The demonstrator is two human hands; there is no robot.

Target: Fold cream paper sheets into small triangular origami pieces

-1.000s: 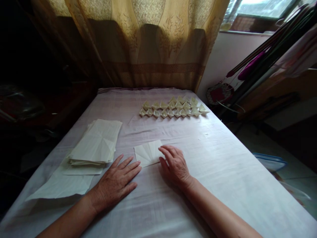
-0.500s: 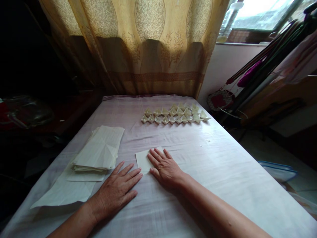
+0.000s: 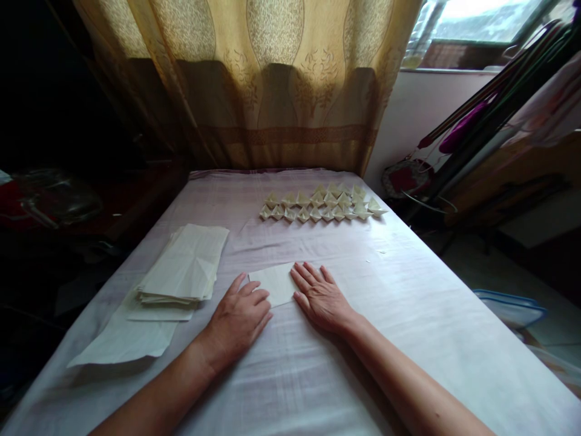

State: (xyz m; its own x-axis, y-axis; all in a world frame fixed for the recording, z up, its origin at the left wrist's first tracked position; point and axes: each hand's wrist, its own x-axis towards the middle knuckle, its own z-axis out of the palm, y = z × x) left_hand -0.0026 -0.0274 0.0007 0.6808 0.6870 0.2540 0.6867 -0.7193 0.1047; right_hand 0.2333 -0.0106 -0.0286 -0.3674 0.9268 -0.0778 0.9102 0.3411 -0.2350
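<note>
- On the cloth (image 3: 408, 315), close to the person, a small pale sheet (image 3: 276, 281) lies flat between the two hands.
- At the sheet's left edge, the left hand (image 3: 240, 316) rests palm down and grips nothing. Its fingers (image 3: 256, 298) are slightly bent, and their tips touch the sheet's near left corner.
- At the sheet's right edge, the right hand (image 3: 321, 298) lies flat and spread, holding nothing. Its fingers (image 3: 303, 275) cover the sheet's right side, and the thumb points toward the left hand.
- Both forearms run back over the cloth to the lower edge of the view.
- Left of the left hand and apart from it, a stack (image 3: 188, 263) of similar paper sits slightly fanned. It rests on a large sheet (image 3: 120, 342) that reaches toward the cloth's left edge.
- Far across the cloth, well apart from the hands, small folded pieces (image 3: 318, 206) stand close together in about two rows, pointed tips up.
- A few tiny scraps (image 3: 380, 251) lie on the cloth to the right, between those rows and the right hand.
- Behind the table hangs a patterned curtain (image 3: 272, 79), its hem meeting the cloth's far edge.
- At upper right a window (image 3: 476, 18) lets in light, and below it long rods (image 3: 472, 115) lean at a slant by the wall.
- On the floor to the right, a blue-rimmed tub (image 3: 508, 306) is partly in view.
</note>
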